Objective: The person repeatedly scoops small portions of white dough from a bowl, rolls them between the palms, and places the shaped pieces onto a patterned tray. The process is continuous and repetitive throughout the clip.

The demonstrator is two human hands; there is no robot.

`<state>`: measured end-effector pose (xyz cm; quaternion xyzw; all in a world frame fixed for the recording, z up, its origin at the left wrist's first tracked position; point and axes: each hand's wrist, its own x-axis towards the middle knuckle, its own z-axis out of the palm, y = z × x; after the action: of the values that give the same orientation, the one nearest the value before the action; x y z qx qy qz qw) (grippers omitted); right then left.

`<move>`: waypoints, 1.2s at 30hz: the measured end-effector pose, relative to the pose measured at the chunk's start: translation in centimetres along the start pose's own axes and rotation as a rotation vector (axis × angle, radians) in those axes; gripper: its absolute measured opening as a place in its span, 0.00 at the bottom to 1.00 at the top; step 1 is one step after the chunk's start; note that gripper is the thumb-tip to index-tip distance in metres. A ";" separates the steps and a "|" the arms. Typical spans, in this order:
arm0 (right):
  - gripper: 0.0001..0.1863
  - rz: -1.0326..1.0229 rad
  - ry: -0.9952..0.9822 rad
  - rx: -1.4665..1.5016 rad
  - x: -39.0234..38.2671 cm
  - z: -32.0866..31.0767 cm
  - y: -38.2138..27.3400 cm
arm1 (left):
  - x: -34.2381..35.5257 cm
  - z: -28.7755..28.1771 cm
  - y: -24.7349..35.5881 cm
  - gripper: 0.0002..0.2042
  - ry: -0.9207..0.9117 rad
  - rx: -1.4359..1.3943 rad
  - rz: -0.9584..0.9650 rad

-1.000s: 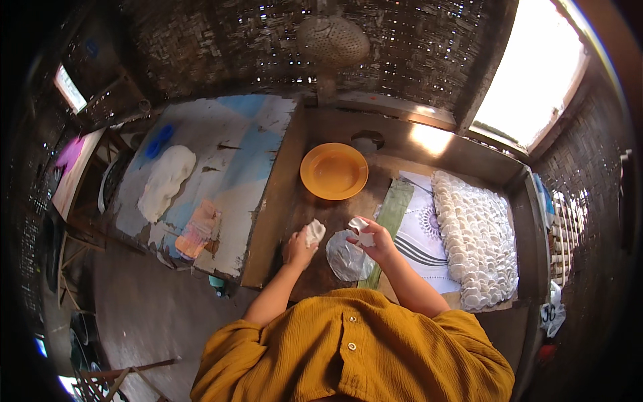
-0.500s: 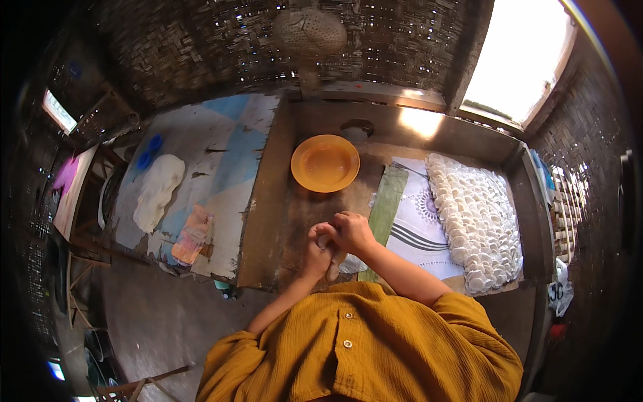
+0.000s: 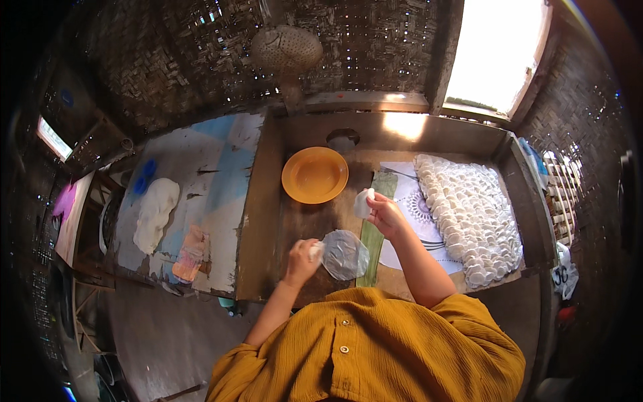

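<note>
Between the thumb and fingers of my right hand (image 3: pixel 386 214) is a thin white dough disc (image 3: pixel 362 204), raised above the green strip (image 3: pixel 376 231). My left hand (image 3: pixel 303 262) is closed on a small white dough lump (image 3: pixel 316 252), low at the left edge of a round clear plastic sheet (image 3: pixel 344 256). The sheet lies on the wooden tray's floor. Many overlapping white discs (image 3: pixel 469 218) cover the right part of the patterned white cloth (image 3: pixel 408 251). Farther off stands an orange bowl (image 3: pixel 315 175).
A large white dough mass (image 3: pixel 156 213) rests on the worn table (image 3: pixel 218 174) at left, near blue rings (image 3: pixel 144 176) and a pink-orange piece (image 3: pixel 191 254). Raised wooden sides (image 3: pixel 260 208) edge the tray. A woven hat-like thing (image 3: pixel 287 48) hangs on the far wall.
My hands have come apart. The right one has moved up and right with the dough disc, the left one slightly left with the lump, uncovering the round plastic sheet. The view has shifted slightly.
</note>
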<state>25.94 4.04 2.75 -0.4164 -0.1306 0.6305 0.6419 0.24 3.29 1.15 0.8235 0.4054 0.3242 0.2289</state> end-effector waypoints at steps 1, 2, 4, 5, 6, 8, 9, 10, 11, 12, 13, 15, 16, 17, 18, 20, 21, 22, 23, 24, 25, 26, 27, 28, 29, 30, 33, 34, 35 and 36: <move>0.17 -0.039 -0.076 -0.046 -0.5 0.1 -0.1 | 0.1 -0.5 -1.3 0.17 -0.081 0.081 -0.064; 0.16 -0.002 -0.047 0.009 -1.2 0.3 -0.1 | 0.1 -0.8 -2.3 0.19 -0.193 0.174 -0.202; 0.16 0.107 0.002 0.180 -2.4 1.1 -0.2 | -0.1 -0.9 -3.6 0.24 -0.284 0.418 -0.301; 0.13 0.116 -0.016 0.270 -3.1 1.5 -0.4 | -0.2 -0.9 -3.8 0.27 -0.334 0.534 -0.360; 0.12 0.131 -0.092 0.321 -3.7 2.0 -0.5 | -0.3 -0.8 -3.8 0.29 -0.272 0.552 -0.312; 0.08 0.130 -0.212 0.416 -4.5 3.2 -0.8 | -0.1 -0.6 -3.2 0.33 -0.136 0.571 -0.178; 0.10 0.102 -0.202 0.444 -4.7 3.7 -0.9 | 0.3 -0.6 -2.7 0.33 -0.069 0.504 -0.145; 0.14 0.091 -0.129 0.359 -4.9 4.0 -1.1 | 0.8 -0.6 -2.2 0.33 0.017 0.437 -0.096; 0.18 0.057 -0.132 0.287 -4.9 4.2 -1.1 | 1.4 -0.7 -1.6 0.34 0.102 0.366 -0.052; 0.22 0.011 -0.103 0.222 -4.9 4.2 -1.2 | 2.0 -0.8 -0.9 0.33 0.140 0.211 -0.033; 0.25 -0.015 -0.122 0.160 -4.8 4.2 -1.3 | 2.9 -0.9 -0.2 0.33 0.181 0.057 -0.016; 0.30 -0.064 -0.178 0.069 -4.4 4.2 -1.4 | 4.1 -1.6 1.5 0.32 0.181 -0.072 0.011; 0.31 -0.094 -0.087 0.048 -4.2 4.4 -1.2 | 4.5 -2.0 2.5 0.31 0.183 -0.281 -0.013; 0.32 -0.093 -0.070 0.042 -4.2 4.7 -1.1 | 4.7 -2.2 3.6 0.31 0.162 -0.488 -0.060; 0.33 -0.111 -0.035 0.059 -4.3 5.1 -0.8 | 4.9 -2.4 4.7 0.31 0.141 -0.695 -0.104; 0.35 -0.195 -0.053 -0.047 -4.8 6.7 -0.4 | 5.5 -2.5 6.6 0.35 0.214 -0.877 -0.091; 0.37 -0.300 0.010 -0.093 -5.2 7.9 0.0 | 5.9 -2.6 7.4 0.37 0.255 -0.967 -0.082; 0.39 -0.373 -0.117 -0.198 -6.1 9.2 0.5 | 6.4 -2.8 7.9 0.39 0.299 -1.055 -0.072; 0.41 -0.492 -0.203 -0.302 -7.4 10.7 1.5 | 6.9 -3.1 8.3 0.37 0.312 -0.978 0.031; 0.46 -0.625 -0.411 -0.554 -8.2 11.4 0.9 | 7.4 -3.4 8.7 0.35 0.311 -0.895 0.126; 0.52 -0.853 -0.482 -0.833 -9.1 12.0 0.4 | 7.7 -3.8 9.1 0.36 0.331 -1.016 0.022; 0.47 -0.863 -0.401 -0.816 -9.3 12.1 -1.2 | 8.0 -4.1 9.6 0.37 0.336 -1.152 -0.109; 0.43 -0.849 -0.383 -0.818 -9.3 12.4 -2.8 | 7.9 -4.3 10.4 0.38 0.245 -1.283 -0.114; 0.42 -0.920 -0.269 -0.928 -9.5 12.5 -3.9 | 7.6 -4.5 11.3 0.38 0.145 -1.426 -0.140; 0.42 -1.104 -0.117 -1.101 -9.4 12.8 -4.8 | 7.5 -4.5 12.3 0.39 0.033 -1.592 -0.150; 0.42 -1.199 -0.239 -1.149 -9.4 13.4 -4.8 | 7.4 -4.5 13.4 0.40 0.062 -1.509 -0.054; 0.42 -1.317 -0.557 -1.005 -9.7 15.0 -3.5 | 7.1 -5.2 16.2 0.42 0.195 -1.332 0.201; 0.43 -1.203 -0.699 -0.928 -10.2 15.3 -2.7 | 7.3 -5.9 16.5 0.42 0.274 -1.266 0.249; 0.44 -1.171 -0.732 -0.854 -10.7 15.3 -2.3 | 7.7 -6.7 16.7 0.43 0.357 -1.199 0.304; 0.45 -1.210 -0.753 -0.853 -11.3 15.5 -1.8 | 7.9 -7.3 16.7 0.44 0.466 -1.153 0.339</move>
<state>14.59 -0.37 17.65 -0.2429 -0.7661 0.1700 0.5703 7.32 1.12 19.66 0.5290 0.0694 0.6920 0.4863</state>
